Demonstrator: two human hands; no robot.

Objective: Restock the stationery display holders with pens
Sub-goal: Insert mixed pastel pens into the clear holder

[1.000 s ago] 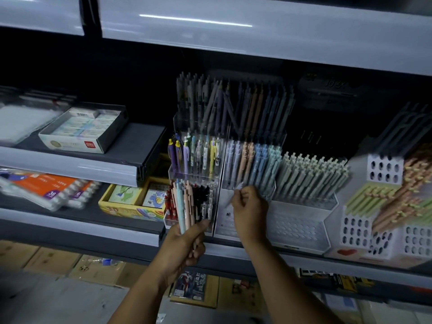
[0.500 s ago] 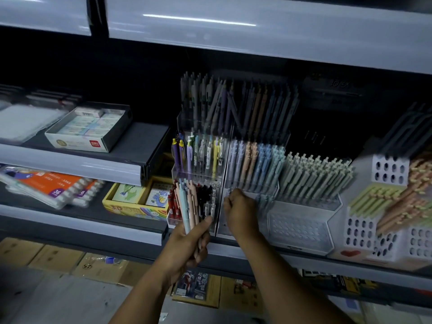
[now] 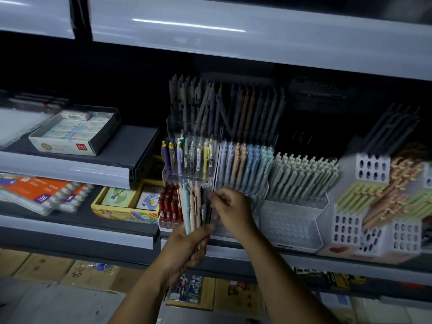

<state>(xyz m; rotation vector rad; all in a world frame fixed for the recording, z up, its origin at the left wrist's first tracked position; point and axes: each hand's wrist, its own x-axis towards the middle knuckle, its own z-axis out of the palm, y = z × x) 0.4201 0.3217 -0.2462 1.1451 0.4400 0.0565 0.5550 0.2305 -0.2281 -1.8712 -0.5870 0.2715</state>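
Observation:
My left hand (image 3: 189, 242) grips a bundle of pastel pens (image 3: 190, 206) upright, in front of the clear tiered pen holder (image 3: 190, 177). Red pens (image 3: 168, 204) fill that holder's lowest tier. My right hand (image 3: 231, 210) is just right of the bundle, its curled fingertips pinching the top of a pen on the bundle's right side. Behind it stands a second clear holder (image 3: 264, 190) with rows of pastel pens (image 3: 245, 163). The image is blurred, so the pinch is hard to see.
A white perforated tray (image 3: 289, 222) with pale pens and white perforated holders (image 3: 371, 166) stand to the right. An eraser box (image 3: 70, 134), orange packs (image 3: 39, 192) and a yellow box (image 3: 121, 212) lie left. An upper shelf (image 3: 233, 31) overhangs. Cardboard boxes (image 3: 35, 265) sit below.
My right hand left the second clear holder's lower front and moved left to the bundle. My left hand and the bundle have stayed in front of the tiered holder.

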